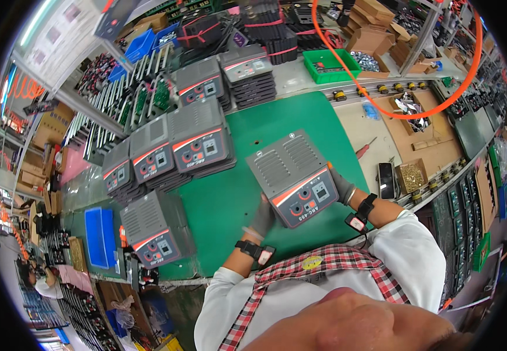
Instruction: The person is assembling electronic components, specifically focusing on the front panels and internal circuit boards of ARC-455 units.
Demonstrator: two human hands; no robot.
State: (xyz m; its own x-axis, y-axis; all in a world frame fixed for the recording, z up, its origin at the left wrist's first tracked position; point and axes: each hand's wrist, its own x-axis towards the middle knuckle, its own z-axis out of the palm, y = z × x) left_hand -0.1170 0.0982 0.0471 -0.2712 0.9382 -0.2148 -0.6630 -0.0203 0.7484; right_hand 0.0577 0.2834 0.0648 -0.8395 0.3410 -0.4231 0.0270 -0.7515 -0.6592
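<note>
Two hands keep the gray panel (285,167) clamped: the left hand's (261,217) grip on its left edge, the right hand's (342,187) on its right; finger spread underneath is hidden. The panel is over the green counter's (215,225) right part.

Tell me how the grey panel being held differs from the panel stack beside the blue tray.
The held panel is between the left hand and right hand; the panel stack rests untouched on the green work surface.
The held panel looks like a single piece; the panel stack shows several layers.

Both show grey vented tops and dark control faces with an orange-red stripe.
</note>
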